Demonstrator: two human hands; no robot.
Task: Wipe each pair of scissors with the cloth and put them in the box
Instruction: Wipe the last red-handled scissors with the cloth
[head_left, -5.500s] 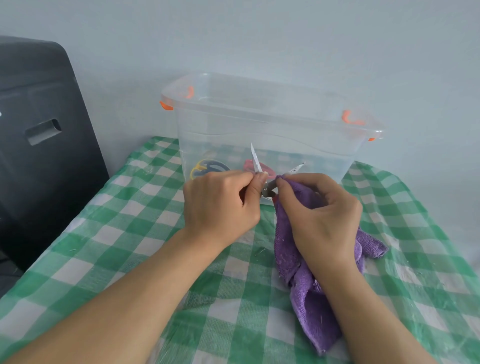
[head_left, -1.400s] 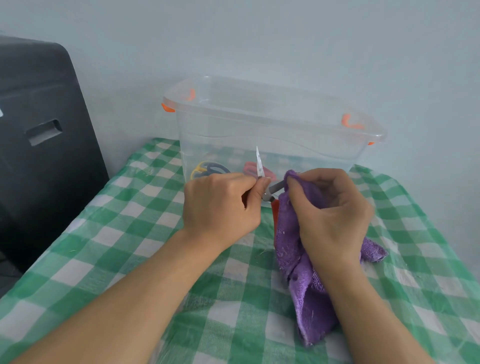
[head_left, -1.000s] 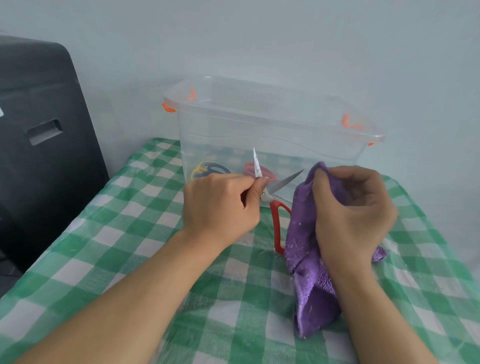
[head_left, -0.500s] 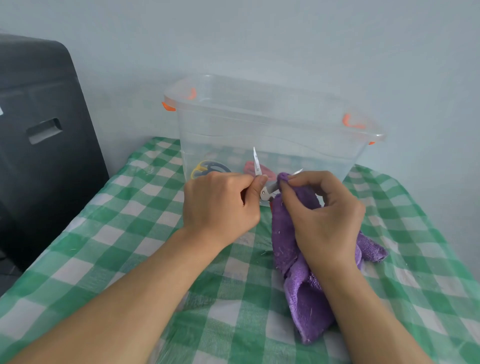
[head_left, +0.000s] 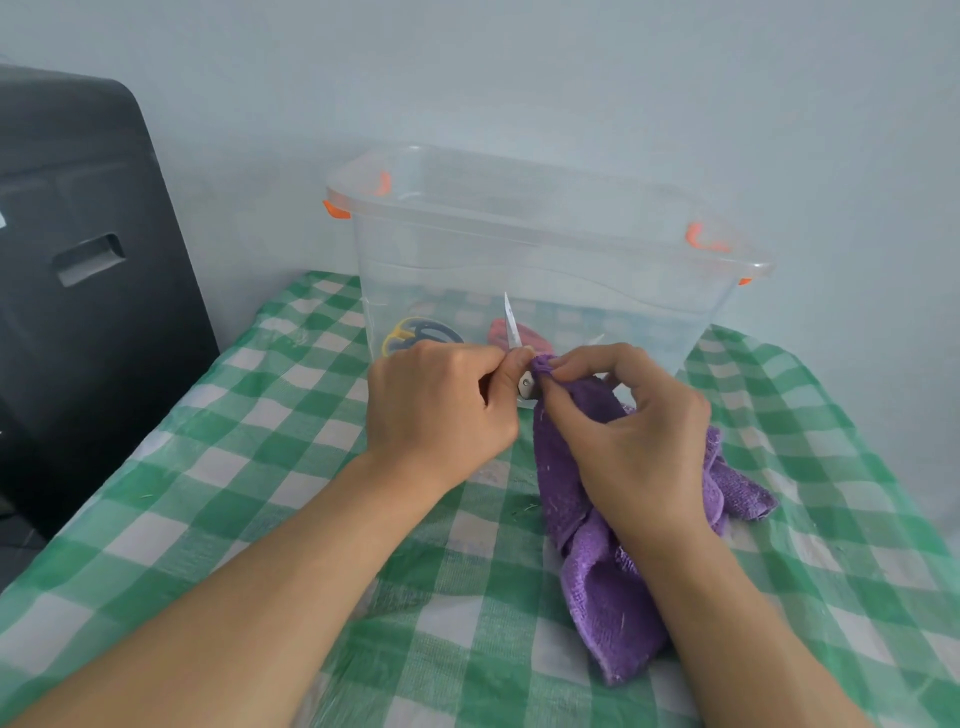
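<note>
My left hand (head_left: 441, 410) grips a pair of scissors (head_left: 511, 325) held open, one blade pointing up in front of the box. Its handles are hidden behind my hands. My right hand (head_left: 634, 431) pinches the purple cloth (head_left: 597, 571) around the other blade near the pivot screw; that blade's tip shows just past my fingers. The clear plastic box (head_left: 545, 260) with orange latches stands right behind my hands. Inside it lie a yellow-and-blue pair of scissors (head_left: 415, 332) and a pink pair of scissors (head_left: 530, 338).
A green-and-white checked tablecloth (head_left: 260, 467) covers the table. A black chair back (head_left: 78, 260) stands close on the left. A pale wall rises right behind the box.
A second ago my right hand had drawn the cloth off the blade to the right, showing a red handle. It has come back and pinches the blade near the pivot. My left hand stayed put.
</note>
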